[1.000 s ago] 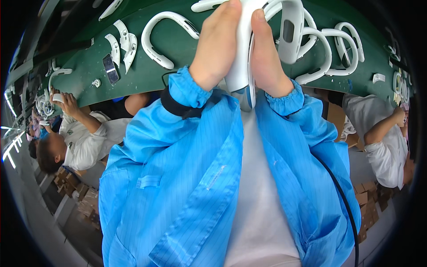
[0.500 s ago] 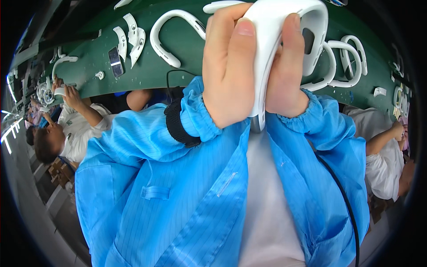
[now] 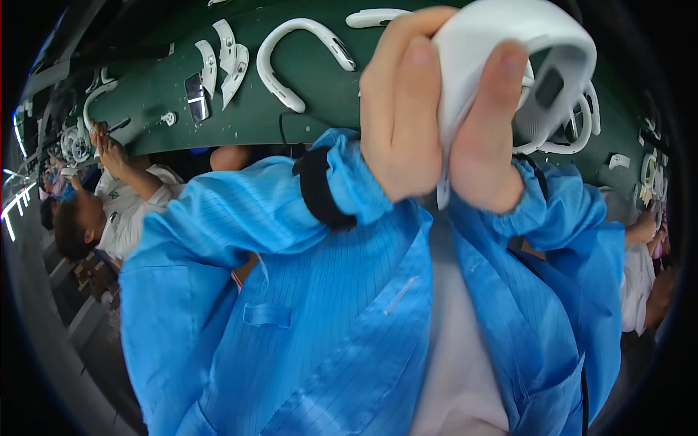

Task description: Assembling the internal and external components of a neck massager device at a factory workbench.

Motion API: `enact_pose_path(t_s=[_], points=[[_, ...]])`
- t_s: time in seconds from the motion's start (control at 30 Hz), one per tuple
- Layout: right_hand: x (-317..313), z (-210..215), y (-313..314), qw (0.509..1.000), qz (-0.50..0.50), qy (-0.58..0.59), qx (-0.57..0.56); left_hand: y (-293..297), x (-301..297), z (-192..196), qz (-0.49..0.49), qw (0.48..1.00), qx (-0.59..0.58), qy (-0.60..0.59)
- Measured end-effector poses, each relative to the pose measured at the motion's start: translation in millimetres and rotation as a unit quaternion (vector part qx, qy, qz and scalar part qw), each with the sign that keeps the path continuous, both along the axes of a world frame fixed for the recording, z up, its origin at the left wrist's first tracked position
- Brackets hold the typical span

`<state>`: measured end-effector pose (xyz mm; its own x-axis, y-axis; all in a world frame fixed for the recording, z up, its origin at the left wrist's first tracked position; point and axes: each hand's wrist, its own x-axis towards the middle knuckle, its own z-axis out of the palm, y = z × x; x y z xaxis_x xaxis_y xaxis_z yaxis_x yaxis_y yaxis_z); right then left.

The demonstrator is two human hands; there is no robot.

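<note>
Close to the camera, in front of my chest, I hold a white curved plastic neck fan [image 3: 509,22] in both hands. My left hand [image 3: 402,120] is closed round its left side, with the fingers pressed together. My right hand [image 3: 488,134] grips it from the right, its thumb lying along the white shell. An open end with a dark rectangular patch inside faces right. The fingertips behind the shell are hidden, and the shell is slightly blurred.
On the green table [image 3: 240,134] lie a U-shaped white neck fan [image 3: 267,62], several curved white shell pieces [image 3: 234,73] and a phone [image 3: 195,98]. More white loops [image 3: 582,131] lie at right. A co-worker [image 3: 138,192] sits at left, another person [image 3: 636,272] at right.
Both hands have shifted right in the picture with the neck fan, which has turned so more of its open end shows. The left co-worker's hands now hold a dark thin object.
</note>
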<state>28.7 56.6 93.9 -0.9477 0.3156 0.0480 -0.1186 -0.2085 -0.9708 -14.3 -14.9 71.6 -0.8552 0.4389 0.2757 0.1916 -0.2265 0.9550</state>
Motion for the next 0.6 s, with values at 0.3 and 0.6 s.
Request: enact_pose_path(t_s=[0.3, 0.6], points=[[-30.1, -52.3, 22.0, 0.970, -0.021, -0.033, -0.239, 28.7, -24.1, -22.7, 0.038, 0.936, 0.127, -0.325], [-27.1, -72.6, 22.7, 0.965, 0.005, 0.013, -0.263, 15.6, -22.7, -43.0, 0.005, 0.994, -0.074, -0.075]])
